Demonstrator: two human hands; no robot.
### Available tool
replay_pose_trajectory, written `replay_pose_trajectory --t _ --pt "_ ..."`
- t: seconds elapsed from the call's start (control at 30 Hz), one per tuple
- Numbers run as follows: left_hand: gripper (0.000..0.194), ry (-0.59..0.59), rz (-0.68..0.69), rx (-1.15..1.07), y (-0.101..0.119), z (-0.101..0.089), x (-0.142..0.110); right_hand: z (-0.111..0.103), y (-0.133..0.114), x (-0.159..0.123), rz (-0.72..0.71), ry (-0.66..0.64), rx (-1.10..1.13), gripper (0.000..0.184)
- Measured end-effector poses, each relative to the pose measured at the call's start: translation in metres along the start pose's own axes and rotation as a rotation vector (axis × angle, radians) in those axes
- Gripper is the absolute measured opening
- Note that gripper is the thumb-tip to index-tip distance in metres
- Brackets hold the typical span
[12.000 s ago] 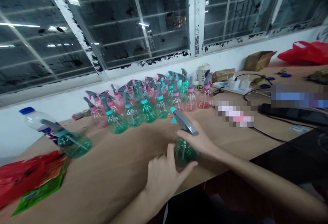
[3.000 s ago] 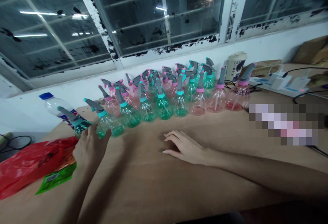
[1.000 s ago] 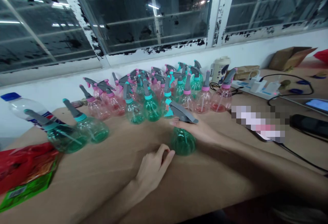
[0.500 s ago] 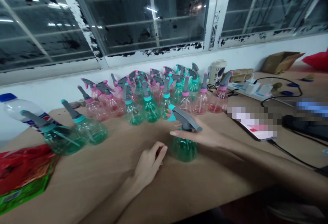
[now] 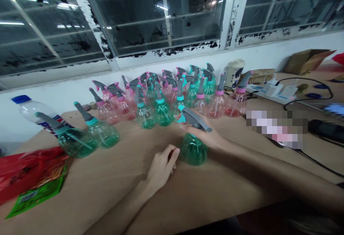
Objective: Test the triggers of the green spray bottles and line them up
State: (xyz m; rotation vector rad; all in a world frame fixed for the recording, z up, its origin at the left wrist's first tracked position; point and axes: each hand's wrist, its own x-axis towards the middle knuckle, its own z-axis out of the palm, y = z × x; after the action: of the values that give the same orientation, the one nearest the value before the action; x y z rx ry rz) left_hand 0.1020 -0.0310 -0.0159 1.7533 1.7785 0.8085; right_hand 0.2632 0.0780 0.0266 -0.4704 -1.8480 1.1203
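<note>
A green spray bottle (image 5: 195, 150) with a grey and turquoise trigger head stands upright on the brown table, tilted little if at all. My right hand (image 5: 205, 134) is closed around its neck, just under the trigger head; the fingers on the far side are partly hidden. To the left of this bottle, my left hand (image 5: 162, 167) rests low over the table with curled fingers and nothing visible in them. Two more green spray bottles, one nearer (image 5: 76, 143) and one beside it (image 5: 104, 134), stand at the left. Several pink and green spray bottles (image 5: 163, 111) are grouped at the back.
A plastic drink bottle (image 5: 32, 109) with a blue cap and a red bag (image 5: 29, 167) over a green packet (image 5: 40, 199) lie left. On the right are a blurred phone (image 5: 279, 127), cables, a power strip (image 5: 274, 93), a paper cup (image 5: 235, 73) and a cardboard box (image 5: 306, 61).
My right thumb has moved up and wrapped around the bottle's neck. The view has shifted slightly left. My left hand stays curled beside the bottle.
</note>
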Motion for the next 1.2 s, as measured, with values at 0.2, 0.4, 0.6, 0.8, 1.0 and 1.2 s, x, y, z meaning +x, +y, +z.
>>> replay_pose_trajectory --t 0.2,0.4,0.6,0.8,1.0,1.2 --pt "0.028 0.199 0.05 0.152 -0.017 -0.013 0.012 0.003 0.003 0.007 -0.022 0.012 -0.063 0.025" --pt "0.024 0.337 0.215 0.519 -0.026 -0.011 0.017 0.008 0.006 0.019 -0.058 0.038 -0.11 0.028" --pt "0.047 0.18 0.206 0.784 -0.027 -0.003 0.015 0.008 0.016 0.03 -0.043 0.007 -0.041 0.035" --pt "0.059 0.119 0.145 0.834 -0.031 -0.003 0.016 0.008 0.017 0.03 -0.093 -0.007 -0.062 0.025" --pt "0.061 0.088 0.119 0.815 -0.032 -0.003 0.017 0.005 0.012 0.027 -0.078 -0.029 -0.023 0.024" --pt "0.059 0.085 0.121 0.807 -0.032 -0.002 0.017 0.003 0.006 0.02 -0.014 -0.064 -0.003 0.025"
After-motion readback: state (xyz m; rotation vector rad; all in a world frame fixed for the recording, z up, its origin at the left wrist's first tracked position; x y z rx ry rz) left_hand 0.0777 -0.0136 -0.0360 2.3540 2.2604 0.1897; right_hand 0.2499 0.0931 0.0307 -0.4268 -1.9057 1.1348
